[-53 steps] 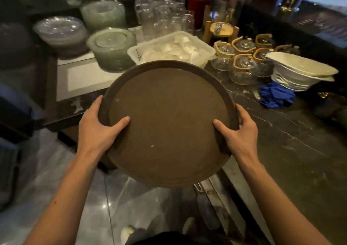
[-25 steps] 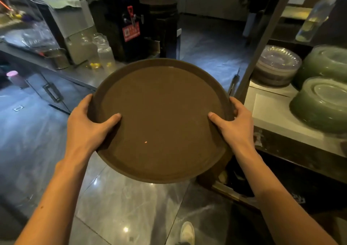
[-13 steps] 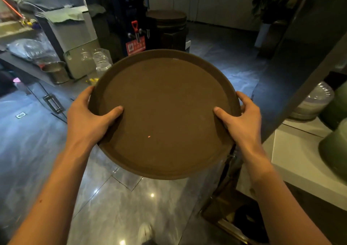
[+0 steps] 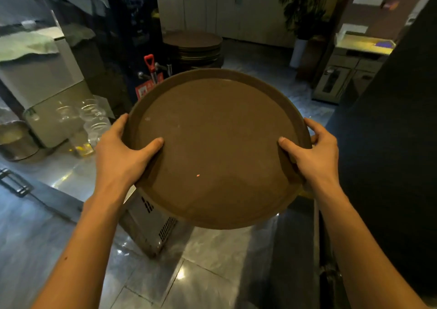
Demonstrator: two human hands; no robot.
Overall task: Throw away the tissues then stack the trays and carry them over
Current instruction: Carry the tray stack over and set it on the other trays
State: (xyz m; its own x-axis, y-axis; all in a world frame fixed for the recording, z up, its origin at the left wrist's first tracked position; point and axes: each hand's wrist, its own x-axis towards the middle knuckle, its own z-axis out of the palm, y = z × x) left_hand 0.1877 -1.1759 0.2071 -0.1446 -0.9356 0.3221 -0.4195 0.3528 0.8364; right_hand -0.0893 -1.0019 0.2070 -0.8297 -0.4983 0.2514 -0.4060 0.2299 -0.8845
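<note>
Left hand (image 4: 118, 157) clamped on the rim of a round brown tray (image 4: 217, 147), thumb flat inside, held chest-high above glossy tiled floor (image 4: 208, 273), likely stiff, light, matte and grippy, best taken at opposite edges, right hand (image 4: 314, 157) closed likewise, stacked trays (image 4: 192, 47) well beyond.

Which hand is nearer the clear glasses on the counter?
Left. The left hand grips the tray rim on the side toward the glasses, just right of them in view. The right hand holds the opposite rim, the whole tray between.
</note>
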